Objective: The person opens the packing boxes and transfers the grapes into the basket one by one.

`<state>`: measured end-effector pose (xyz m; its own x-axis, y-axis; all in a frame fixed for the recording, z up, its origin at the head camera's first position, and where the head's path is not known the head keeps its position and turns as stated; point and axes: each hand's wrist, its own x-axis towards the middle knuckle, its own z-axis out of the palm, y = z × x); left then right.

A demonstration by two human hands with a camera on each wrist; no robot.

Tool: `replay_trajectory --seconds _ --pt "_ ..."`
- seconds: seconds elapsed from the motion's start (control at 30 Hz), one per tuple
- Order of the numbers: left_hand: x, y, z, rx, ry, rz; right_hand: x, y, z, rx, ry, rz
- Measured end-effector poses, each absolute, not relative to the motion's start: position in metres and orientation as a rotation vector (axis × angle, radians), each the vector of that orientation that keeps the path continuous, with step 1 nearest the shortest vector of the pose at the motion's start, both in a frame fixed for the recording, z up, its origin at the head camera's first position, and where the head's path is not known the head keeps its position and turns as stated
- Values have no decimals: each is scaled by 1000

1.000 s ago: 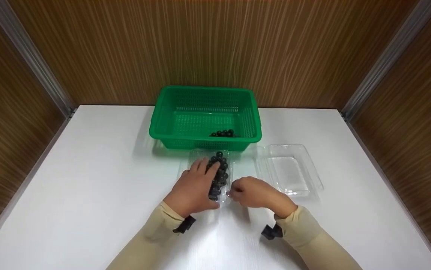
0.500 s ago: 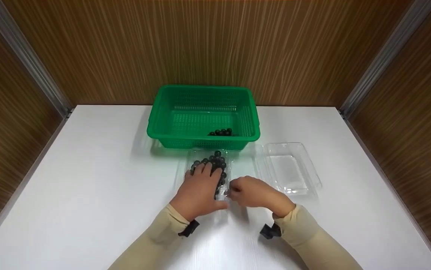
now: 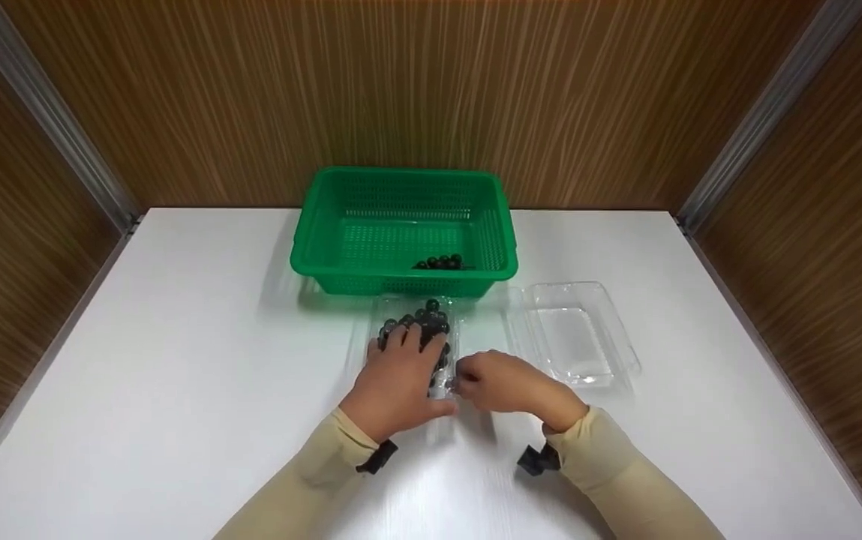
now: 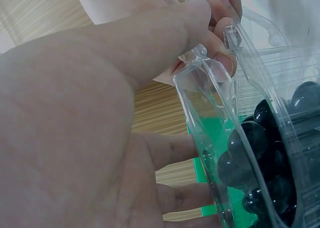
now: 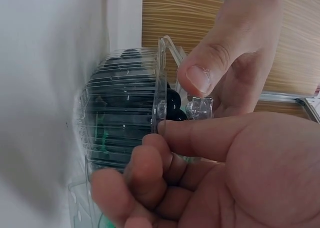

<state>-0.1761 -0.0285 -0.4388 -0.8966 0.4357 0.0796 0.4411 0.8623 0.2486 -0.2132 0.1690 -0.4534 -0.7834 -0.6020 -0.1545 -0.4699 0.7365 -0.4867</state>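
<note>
One clear box (image 5: 122,96) seemed light, flexible; left hand (image 3: 398,382) lay spread atop, right hand (image 3: 502,382) pinched rim (image 5: 160,78), likely best hold.

The far, bright green rectangular plastic basket (image 3: 408,274) has a grid of small holes. Round, glossy black grapes (image 3: 432,306) show through a colourless clear plastic box (image 5: 122,113). Brown wood-grain panels (image 3: 400,97) bear paler streaks; the flat tabletop (image 3: 175,337) is white, the cloth sleeves (image 3: 629,469) beige.
</note>
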Motion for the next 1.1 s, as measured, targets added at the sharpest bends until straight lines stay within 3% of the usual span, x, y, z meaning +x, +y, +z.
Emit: replay_trajectory --seconds 1.1 --pt "-174 -33 -431 -725 -2953 -387 -213 165 -455 -849 2625 -607"
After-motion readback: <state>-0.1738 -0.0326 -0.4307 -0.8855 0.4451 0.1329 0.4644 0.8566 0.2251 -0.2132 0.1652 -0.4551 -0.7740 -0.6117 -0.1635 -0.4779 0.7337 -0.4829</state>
